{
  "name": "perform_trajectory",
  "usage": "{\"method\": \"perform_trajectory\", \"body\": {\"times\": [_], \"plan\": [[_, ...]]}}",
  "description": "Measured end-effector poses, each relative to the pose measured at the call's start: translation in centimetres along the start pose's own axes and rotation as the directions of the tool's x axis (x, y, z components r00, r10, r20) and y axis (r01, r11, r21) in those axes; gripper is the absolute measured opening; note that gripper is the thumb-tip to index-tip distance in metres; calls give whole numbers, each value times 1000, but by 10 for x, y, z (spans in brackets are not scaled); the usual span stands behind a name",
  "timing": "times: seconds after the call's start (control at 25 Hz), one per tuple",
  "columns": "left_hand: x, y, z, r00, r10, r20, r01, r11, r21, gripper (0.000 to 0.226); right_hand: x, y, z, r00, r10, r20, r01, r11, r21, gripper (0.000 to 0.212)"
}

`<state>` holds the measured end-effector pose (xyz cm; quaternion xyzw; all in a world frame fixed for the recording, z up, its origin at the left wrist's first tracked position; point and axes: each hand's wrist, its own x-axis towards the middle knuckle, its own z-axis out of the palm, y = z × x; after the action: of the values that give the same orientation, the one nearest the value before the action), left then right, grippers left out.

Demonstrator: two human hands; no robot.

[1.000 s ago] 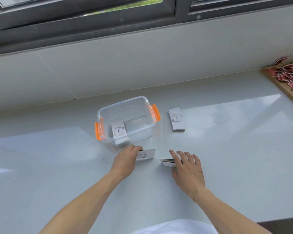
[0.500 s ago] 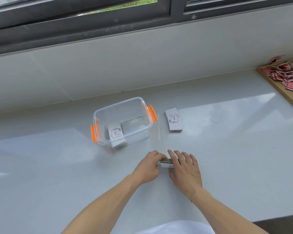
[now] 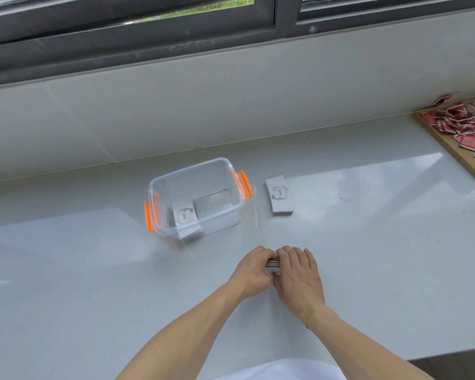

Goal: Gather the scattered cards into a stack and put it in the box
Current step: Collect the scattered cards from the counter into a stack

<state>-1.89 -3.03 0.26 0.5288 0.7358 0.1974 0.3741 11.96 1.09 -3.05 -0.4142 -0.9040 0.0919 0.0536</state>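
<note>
I am pressing my left hand (image 3: 254, 272) and right hand (image 3: 298, 272) together around a small stack of cards (image 3: 272, 263), both closed on it and squaring its edges on the counter (image 3: 368, 256). One stack (image 3: 185, 215) is already lying in the clear box (image 3: 231, 171) at eleven o'clock from my hands. Another stack (image 3: 279, 194) is waiting just beside the box at twelve o'clock, not yet boxed.

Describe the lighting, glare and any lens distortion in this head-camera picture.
Head view: daylight falls from the window; the glossy counter carries broad pale glare patches; the clear box walls give faint reflections; wide-angle lens bends the window frame and counter edge; the stack between left hand and right hand is mostly hidden.
</note>
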Motion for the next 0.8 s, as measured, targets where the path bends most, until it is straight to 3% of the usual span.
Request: {"method": "perform_trajectory", "body": {"times": [0.28, 0.48, 0.64, 0.72, 0.8], "plan": [[-4, -11, -1, 997, -69, -35, 70, 997, 37, 23, 1, 2, -3, 1000, -8, -3, 8, 1000, -9, 20], [-17, -21, 0, 961, -255, -103, 224, 943, -244, 16, -1, 0, -9, 999, 2, 42, -4, 999, 49, 25], [-29, -20, -3, 936, -269, -227, 152, 890, -431, 16, 9, -4, -18, 988, 42, 145, -91, 934, 346, 19], [-38, -19, -9, 926, -189, -326, 58, 926, -372, 21, 13, -15, -24, 974, 45, 222, -174, 773, 610, 14], [-48, -17, -16, 915, -33, -401, -48, 981, -190, 31, 14, -29, -27, 966, 45, 254, -223, 639, 736, 13]]}}
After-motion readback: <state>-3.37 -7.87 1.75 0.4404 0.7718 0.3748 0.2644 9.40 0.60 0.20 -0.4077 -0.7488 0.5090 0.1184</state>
